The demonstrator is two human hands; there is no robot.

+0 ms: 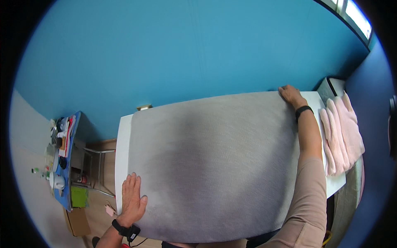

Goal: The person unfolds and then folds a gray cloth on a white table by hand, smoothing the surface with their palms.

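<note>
A grey towel (214,167) with a soft nap lies spread out over a white tabletop (122,148). My left hand (134,198) rests flat, palm down, across the towel's left edge near the front, thumb spread from the fingers. At the far right corner of the towel, close to the wall, is my right hand (291,94). Its fingers are bent over the edge, and whether they pinch the fabric is hidden. Black bands circle both wrists. A stack of folded pink towels (342,136) sits at the table's right end.
A blue wall (192,49) runs along the table's far side. To the left stands a blue folding table (76,133) with a white pot (57,180) and other items on it. A cardboard box (78,220) is on the floor below. Behind the pink stack is a pale box (327,88).
</note>
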